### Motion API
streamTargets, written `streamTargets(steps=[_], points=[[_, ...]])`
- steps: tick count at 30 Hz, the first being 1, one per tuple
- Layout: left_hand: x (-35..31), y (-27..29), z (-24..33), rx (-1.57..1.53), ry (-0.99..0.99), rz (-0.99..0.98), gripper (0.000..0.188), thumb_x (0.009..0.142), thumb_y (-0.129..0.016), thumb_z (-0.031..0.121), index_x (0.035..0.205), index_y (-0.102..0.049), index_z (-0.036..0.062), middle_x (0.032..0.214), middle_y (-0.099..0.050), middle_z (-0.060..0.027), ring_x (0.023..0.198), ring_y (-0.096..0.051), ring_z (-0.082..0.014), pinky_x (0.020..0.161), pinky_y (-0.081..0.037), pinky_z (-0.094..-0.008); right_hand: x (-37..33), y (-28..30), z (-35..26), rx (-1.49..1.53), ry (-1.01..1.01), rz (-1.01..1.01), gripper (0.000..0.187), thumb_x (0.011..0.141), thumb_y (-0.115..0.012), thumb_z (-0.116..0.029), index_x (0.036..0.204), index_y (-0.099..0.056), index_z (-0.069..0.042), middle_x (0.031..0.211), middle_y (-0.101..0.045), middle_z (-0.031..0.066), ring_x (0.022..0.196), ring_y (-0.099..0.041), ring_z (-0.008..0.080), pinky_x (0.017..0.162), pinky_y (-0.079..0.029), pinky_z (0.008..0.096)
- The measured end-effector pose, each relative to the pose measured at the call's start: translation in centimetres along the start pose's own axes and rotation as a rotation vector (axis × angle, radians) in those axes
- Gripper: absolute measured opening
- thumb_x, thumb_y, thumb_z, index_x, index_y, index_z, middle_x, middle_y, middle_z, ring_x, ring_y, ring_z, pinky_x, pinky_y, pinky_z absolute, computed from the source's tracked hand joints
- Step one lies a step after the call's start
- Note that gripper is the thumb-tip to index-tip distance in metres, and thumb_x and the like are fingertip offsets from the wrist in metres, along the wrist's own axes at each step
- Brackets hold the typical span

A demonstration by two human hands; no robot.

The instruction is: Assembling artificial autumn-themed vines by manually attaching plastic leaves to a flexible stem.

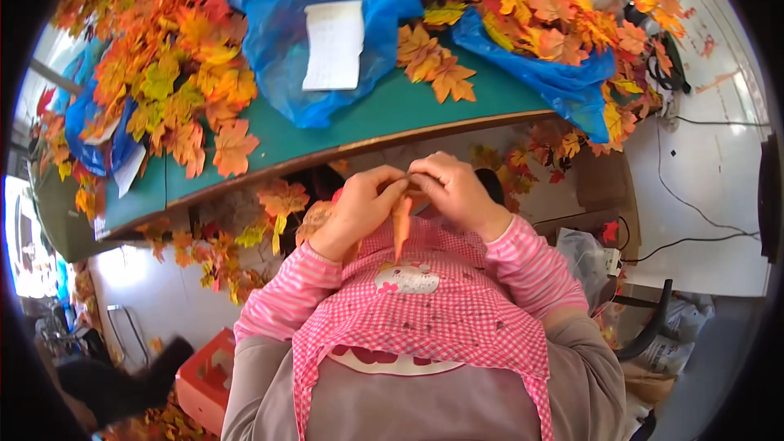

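Note:
Both hands meet over my lap, just below the table's near edge, their fingertips pressed together. My left hand (365,202) is pinched closed, and orange artificial maple leaves (401,227) hang down below its fingers. My right hand (457,189) is closed too, thumb and fingers bent at the same spot; what sits between its fingertips is too small to make out. More faded orange leaf (313,220) shows beside the left wrist. Under the hands lies a pink checked apron (433,302).
A green table (286,147) spans the far side, heaped with artificial autumn leaves (180,73). A blue plastic bag (269,57) with a white paper (335,45) lies on it. Leaves litter the floor. A red crate (204,384) stands at left; black cables (686,238) run at right.

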State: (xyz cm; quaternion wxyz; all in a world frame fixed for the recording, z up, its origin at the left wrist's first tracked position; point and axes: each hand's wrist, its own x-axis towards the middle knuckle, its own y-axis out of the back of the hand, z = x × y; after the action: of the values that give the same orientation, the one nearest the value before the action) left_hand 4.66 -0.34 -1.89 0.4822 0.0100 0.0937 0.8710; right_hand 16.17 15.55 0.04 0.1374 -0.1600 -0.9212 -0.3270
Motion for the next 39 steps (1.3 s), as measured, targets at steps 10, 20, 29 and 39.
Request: streamTargets(steps=[10,20,29,39], points=[[0.8,-0.6,-0.3,0.190,-0.175,0.061,0.012,0.085,-0.066,0.004,0.096,-0.069,-0.0017,0.084,-0.067,-0.0114,0.075,-0.065,-0.0200,0.066,-0.050,-0.0288,0.3,3.2,1.1,0.132,-0.167,-0.228,0.012,0.089,-0.064,-0.007,0.097,-0.063,0.000,0.089,-0.067,0.0099,0.080,-0.066,0.0186,0.075,-0.051,0.0296],[0.4,-0.4,-1.9,0.213,-0.161,0.022,0.011,0.085,-0.066,0.003,0.094,-0.070,-0.0024,0.081,-0.064,-0.0077,0.070,-0.061,-0.0136,0.061,-0.046,-0.0267,14.4,17.1,8.7,-0.363,-0.229,0.427,0.021,0.089,-0.061,-0.022,0.096,-0.070,-0.005,0.081,-0.069,0.0147,0.075,-0.067,0.0272,0.068,-0.051,0.0365],[-0.5,0.7,-2.1,0.213,-0.071,0.031,0.011,0.084,-0.067,0.005,0.093,-0.069,-0.0003,0.081,-0.064,-0.0109,0.072,-0.063,-0.0233,0.063,-0.047,-0.0317,21.6,19.0,16.6,-0.576,-0.184,0.691,0.022,0.083,-0.072,-0.022,0.092,-0.068,-0.002,0.089,-0.069,0.0163,0.084,-0.066,0.0332,0.073,-0.051,0.0401],[-0.8,1.1,-2.5,0.271,-0.090,0.115,0.010,0.083,-0.065,0.011,0.088,-0.069,0.0031,0.085,-0.066,-0.0128,0.078,-0.067,-0.0302,0.067,-0.052,-0.0358,16.0,18.7,7.3,-0.383,0.203,0.717,0.014,0.091,-0.066,-0.015,0.088,-0.062,-0.002,0.099,-0.065,0.0080,0.098,-0.060,0.0182,0.084,-0.047,0.0323]])
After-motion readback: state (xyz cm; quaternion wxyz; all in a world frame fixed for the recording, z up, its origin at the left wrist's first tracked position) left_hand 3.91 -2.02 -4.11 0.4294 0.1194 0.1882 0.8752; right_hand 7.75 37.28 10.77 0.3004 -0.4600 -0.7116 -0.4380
